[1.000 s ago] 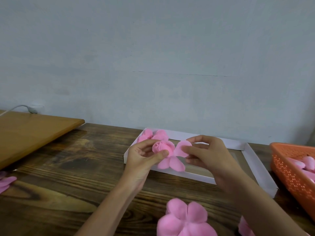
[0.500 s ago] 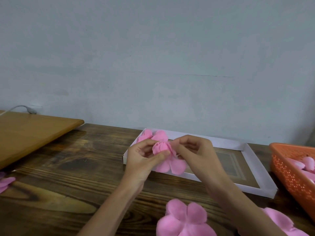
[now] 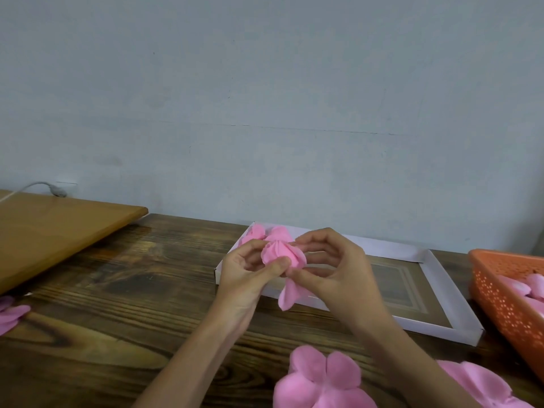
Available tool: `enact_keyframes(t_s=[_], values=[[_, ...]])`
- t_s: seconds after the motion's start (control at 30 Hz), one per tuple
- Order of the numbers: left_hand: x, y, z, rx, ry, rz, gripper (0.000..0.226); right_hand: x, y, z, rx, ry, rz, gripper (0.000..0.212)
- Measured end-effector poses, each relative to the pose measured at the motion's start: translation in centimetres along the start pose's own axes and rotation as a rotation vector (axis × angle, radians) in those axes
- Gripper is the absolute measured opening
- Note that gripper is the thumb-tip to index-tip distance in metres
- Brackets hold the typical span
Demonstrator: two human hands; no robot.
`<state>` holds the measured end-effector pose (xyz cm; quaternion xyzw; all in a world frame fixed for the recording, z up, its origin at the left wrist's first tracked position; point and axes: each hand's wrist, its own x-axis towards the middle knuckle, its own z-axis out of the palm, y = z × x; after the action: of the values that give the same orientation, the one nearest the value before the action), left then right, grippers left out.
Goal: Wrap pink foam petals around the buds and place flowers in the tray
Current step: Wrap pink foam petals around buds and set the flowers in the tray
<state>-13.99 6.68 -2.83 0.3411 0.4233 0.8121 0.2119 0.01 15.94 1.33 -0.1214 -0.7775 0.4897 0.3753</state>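
A pink foam flower (image 3: 279, 254) is held above the near left corner of the white tray (image 3: 441, 278). My left hand (image 3: 247, 269) pinches its bud from the left, thumb pressed on the front. My right hand (image 3: 332, 269) cups it from the right and presses petals against the bud. One loose petal (image 3: 288, 295) hangs down below my fingers. Another pink flower (image 3: 259, 232) lies in the tray's far left corner, partly hidden behind my hands.
Flat pink petal pieces (image 3: 321, 378) lie on the dark wooden table near me, another (image 3: 477, 381) beside my right arm. An orange basket (image 3: 506, 293) with pink pieces stands at the right. A light wooden board (image 3: 59, 231) lies at the left; pink pieces (image 3: 11, 315) sit at the left edge.
My right hand has closed in on the flower and folded the spread petals up against the bud. Only one petal still hangs down. The left hand has kept its grip.
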Motion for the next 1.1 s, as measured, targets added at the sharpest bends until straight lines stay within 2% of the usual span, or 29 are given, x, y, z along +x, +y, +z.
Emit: enact_keyframes(t_s=[0.1,0.17,0.23,0.33,0.47,0.67,0.77,0.9,1.0,1.1], values=[[0.2,0.1,0.0,-0.06,0.065,0.008,0.037,0.4,0.0,-1.0,-0.068,-0.147,0.249,0.044],[0.2,0.1,0.0,-0.079,0.088,0.003,0.04,0.6,0.1,-1.8,0.04,-0.24,0.442,0.033],[0.2,0.1,-0.2,-0.077,0.095,-0.007,0.043,0.8,0.3,-2.4,0.121,-0.211,0.489,0.02],[0.3,-0.1,-0.3,-0.072,0.092,-0.019,0.044,1.1,0.5,-3.1,0.131,-0.118,0.462,0.013],[0.3,-0.1,-0.2,-0.075,0.044,-0.02,0.038,1.2,0.6,-3.2,0.205,0.025,0.439,0.019],[-0.1,0.3,0.0,0.139,-0.084,0.043,0.033,0.8,0.0,-1.8,0.139,0.176,0.261,0.01],[-0.3,0.1,0.2,0.183,-0.08,0.064,0.033,0.6,0.1,-1.0,0.102,0.148,0.14,0.005],[-0.3,-0.2,0.2,0.145,0.031,0.062,0.036,0.4,0.2,-0.2,0.152,0.05,0.05,0.007],[-0.3,-0.4,0.2,0.053,0.09,0.038,0.036,0.3,0.2,0.2,0.19,-0.009,0.027,0.02],[-0.1,-0.3,0.2,-0.032,0.074,0.02,0.038,0.2,0.4,0.2,0.236,-0.027,0.05,0.032]])
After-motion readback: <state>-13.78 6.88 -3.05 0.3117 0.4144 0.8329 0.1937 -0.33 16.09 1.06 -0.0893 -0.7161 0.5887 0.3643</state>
